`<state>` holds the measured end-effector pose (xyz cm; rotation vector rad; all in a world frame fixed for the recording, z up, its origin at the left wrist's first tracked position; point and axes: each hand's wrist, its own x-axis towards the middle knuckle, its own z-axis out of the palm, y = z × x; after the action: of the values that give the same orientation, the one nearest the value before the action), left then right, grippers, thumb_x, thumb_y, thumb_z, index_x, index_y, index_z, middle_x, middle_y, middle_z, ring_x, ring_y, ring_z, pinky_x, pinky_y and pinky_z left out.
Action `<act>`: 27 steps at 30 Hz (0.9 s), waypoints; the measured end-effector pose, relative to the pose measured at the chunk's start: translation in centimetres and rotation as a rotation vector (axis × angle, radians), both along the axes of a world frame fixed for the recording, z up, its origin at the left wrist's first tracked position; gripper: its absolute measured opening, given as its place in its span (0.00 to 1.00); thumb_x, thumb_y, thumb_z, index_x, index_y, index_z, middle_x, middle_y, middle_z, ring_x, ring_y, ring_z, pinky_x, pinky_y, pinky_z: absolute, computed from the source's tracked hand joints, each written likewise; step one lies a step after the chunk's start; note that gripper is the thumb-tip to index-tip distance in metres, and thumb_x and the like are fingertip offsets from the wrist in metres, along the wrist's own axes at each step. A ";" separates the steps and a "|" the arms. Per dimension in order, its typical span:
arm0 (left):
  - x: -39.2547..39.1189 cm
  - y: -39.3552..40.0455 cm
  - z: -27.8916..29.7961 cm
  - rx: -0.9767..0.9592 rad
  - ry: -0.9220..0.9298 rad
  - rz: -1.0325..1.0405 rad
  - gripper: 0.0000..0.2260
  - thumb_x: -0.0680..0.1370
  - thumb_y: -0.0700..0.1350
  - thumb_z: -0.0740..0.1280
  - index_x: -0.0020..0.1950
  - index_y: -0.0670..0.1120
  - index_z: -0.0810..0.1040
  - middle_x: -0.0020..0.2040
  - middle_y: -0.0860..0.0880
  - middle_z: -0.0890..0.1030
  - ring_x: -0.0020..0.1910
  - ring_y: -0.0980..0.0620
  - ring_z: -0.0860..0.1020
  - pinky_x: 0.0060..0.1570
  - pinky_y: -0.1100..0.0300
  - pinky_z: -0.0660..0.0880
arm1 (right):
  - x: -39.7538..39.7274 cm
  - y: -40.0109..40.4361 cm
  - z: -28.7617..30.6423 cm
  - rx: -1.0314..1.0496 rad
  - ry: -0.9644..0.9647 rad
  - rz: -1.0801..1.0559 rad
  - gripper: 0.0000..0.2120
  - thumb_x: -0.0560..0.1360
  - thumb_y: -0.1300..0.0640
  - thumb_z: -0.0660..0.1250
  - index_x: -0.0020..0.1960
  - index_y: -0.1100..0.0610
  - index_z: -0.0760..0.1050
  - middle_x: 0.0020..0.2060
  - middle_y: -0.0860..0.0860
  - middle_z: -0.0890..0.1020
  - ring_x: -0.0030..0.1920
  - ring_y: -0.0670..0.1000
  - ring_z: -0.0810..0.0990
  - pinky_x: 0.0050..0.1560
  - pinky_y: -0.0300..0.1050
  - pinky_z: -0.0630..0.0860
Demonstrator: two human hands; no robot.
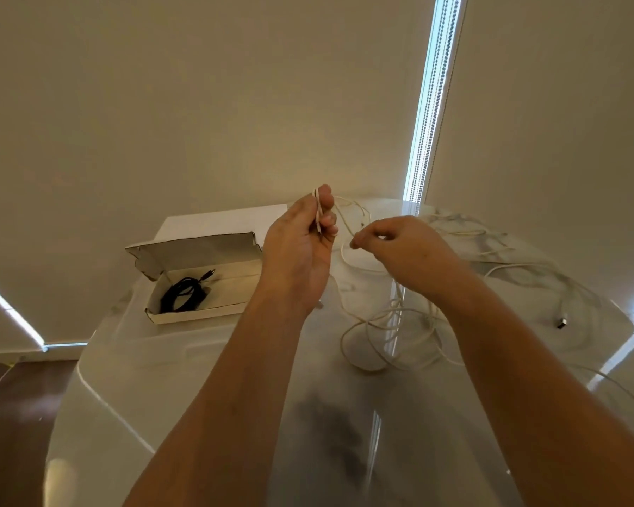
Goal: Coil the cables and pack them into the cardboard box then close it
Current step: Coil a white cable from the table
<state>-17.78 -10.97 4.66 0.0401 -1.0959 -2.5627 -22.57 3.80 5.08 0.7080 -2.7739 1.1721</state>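
An open cardboard box (194, 313) lies on the glossy white table (205, 378) at the left, its lid tipped back. A coiled black cable (183, 292) rests inside it. Raised above the table's middle, my left hand (301, 247) is shut on a few short loops of a white cable (377, 323). My right hand (399, 247) pinches the same white cable just to the right. From the hands the cable drops into a loose tangle on the table below. More white cable (509, 272) sprawls to the right, ending in a dark plug (563, 321).
A white sheet or board (216, 221) lies behind the box against the wall. Closed blinds stand right behind the table. The table's rounded edge drops at the left to a dark wooden floor (22, 415), where a thin white cord lies.
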 end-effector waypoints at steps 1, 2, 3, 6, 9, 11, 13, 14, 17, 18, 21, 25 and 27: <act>-0.2 -0.1 0.0 -0.034 -0.004 0.037 0.11 0.85 0.39 0.59 0.61 0.35 0.78 0.46 0.46 0.80 0.35 0.56 0.72 0.42 0.63 0.72 | 0.2 -0.3 0.3 0.009 -0.019 0.022 0.11 0.80 0.44 0.63 0.53 0.42 0.85 0.49 0.40 0.82 0.48 0.46 0.82 0.47 0.42 0.76; -0.4 -0.2 0.0 -0.063 -0.001 0.062 0.10 0.85 0.39 0.60 0.59 0.36 0.79 0.46 0.46 0.81 0.35 0.56 0.72 0.43 0.63 0.73 | 0.4 -0.5 0.6 0.015 -0.037 0.046 0.11 0.80 0.44 0.63 0.54 0.41 0.84 0.50 0.40 0.83 0.49 0.46 0.83 0.49 0.43 0.77; -0.5 -0.4 0.0 -0.098 0.004 0.081 0.10 0.85 0.39 0.60 0.58 0.38 0.80 0.46 0.46 0.81 0.36 0.56 0.73 0.43 0.63 0.74 | 0.7 -0.8 0.9 0.030 -0.047 0.074 0.11 0.80 0.44 0.64 0.56 0.41 0.84 0.51 0.41 0.84 0.49 0.46 0.83 0.51 0.44 0.78; -0.7 -0.9 -0.2 -0.237 0.018 0.152 0.10 0.85 0.39 0.60 0.54 0.40 0.81 0.46 0.47 0.83 0.39 0.55 0.76 0.46 0.63 0.76 | 1.9 -1.4 1.9 0.164 -0.032 0.163 0.15 0.82 0.44 0.61 0.65 0.43 0.80 0.49 0.42 0.81 0.46 0.45 0.81 0.46 0.41 0.74; -1.0 -1.6 -0.8 -0.398 0.012 0.260 0.12 0.86 0.39 0.59 0.50 0.45 0.82 0.46 0.48 0.84 0.43 0.54 0.80 0.51 0.61 0.77 | 3.1 -1.5 2.8 0.309 -0.003 0.210 0.16 0.84 0.46 0.59 0.67 0.45 0.78 0.53 0.45 0.81 0.48 0.46 0.79 0.45 0.40 0.70; -1.3 -2.0 -1.2 -0.557 -0.009 0.326 0.13 0.86 0.40 0.59 0.50 0.47 0.82 0.46 0.49 0.84 0.44 0.55 0.81 0.53 0.60 0.78 | 4.0 -1.1 3.5 0.377 0.006 0.235 0.14 0.83 0.46 0.60 0.66 0.45 0.78 0.52 0.44 0.81 0.47 0.45 0.78 0.46 0.40 0.70; -1.3 -2.1 -1.3 -0.720 -0.042 0.372 0.14 0.87 0.42 0.58 0.49 0.46 0.81 0.45 0.50 0.84 0.43 0.56 0.81 0.51 0.61 0.77 | 4.6 -0.3 4.3 0.415 0.010 0.257 0.12 0.83 0.45 0.61 0.62 0.45 0.79 0.42 0.40 0.78 0.40 0.41 0.74 0.40 0.37 0.68; -1.3 -2.2 -1.4 -0.802 -0.063 0.385 0.14 0.87 0.42 0.57 0.49 0.46 0.81 0.45 0.51 0.84 0.43 0.57 0.81 0.50 0.61 0.77 | 4.9 0.1 4.8 0.419 0.011 0.264 0.10 0.82 0.45 0.62 0.59 0.45 0.79 0.37 0.40 0.75 0.37 0.40 0.73 0.37 0.37 0.66; -0.8 -2.5 -1.8 -1.077 -0.148 0.359 0.17 0.87 0.47 0.55 0.49 0.46 0.82 0.42 0.50 0.83 0.39 0.55 0.80 0.46 0.57 0.78 | 5.5 1.6 6.6 0.338 0.072 0.253 0.07 0.80 0.44 0.65 0.48 0.44 0.79 0.30 0.40 0.76 0.32 0.40 0.73 0.35 0.37 0.65; -0.5 -2.5 -1.9 -1.155 -0.176 0.336 0.17 0.87 0.49 0.56 0.49 0.47 0.82 0.40 0.49 0.83 0.38 0.52 0.80 0.43 0.56 0.77 | 5.5 2.0 7.0 0.290 0.112 0.233 0.07 0.80 0.45 0.66 0.47 0.45 0.79 0.31 0.41 0.76 0.33 0.41 0.74 0.35 0.38 0.65; 0.2 -2.0 -1.8 -1.205 -0.188 0.194 0.16 0.86 0.46 0.58 0.52 0.43 0.84 0.36 0.52 0.84 0.34 0.55 0.80 0.35 0.61 0.75 | 4.5 3.2 7.6 0.160 0.221 0.149 0.06 0.79 0.45 0.67 0.46 0.45 0.81 0.33 0.42 0.76 0.36 0.41 0.75 0.37 0.39 0.66; 0.5 -1.3 -1.1 -1.135 -0.145 -0.052 0.15 0.86 0.42 0.58 0.56 0.39 0.83 0.41 0.45 0.86 0.36 0.53 0.79 0.46 0.53 0.80 | 2.2 4.3 6.8 -0.017 0.333 0.039 0.06 0.75 0.44 0.72 0.46 0.45 0.84 0.38 0.40 0.80 0.42 0.40 0.78 0.42 0.40 0.69; 0.7 -1.2 -0.7 -1.026 -0.129 -0.170 0.14 0.85 0.40 0.57 0.58 0.38 0.83 0.42 0.44 0.85 0.36 0.50 0.78 0.42 0.55 0.78 | 1.1 4.6 6.2 -0.093 0.354 -0.008 0.06 0.74 0.44 0.73 0.46 0.45 0.85 0.38 0.40 0.81 0.42 0.39 0.79 0.43 0.38 0.69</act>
<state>-17.12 -12.12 3.92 -0.1509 -2.3890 -1.8367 -21.50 8.38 11.23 0.8048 -2.4144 1.0482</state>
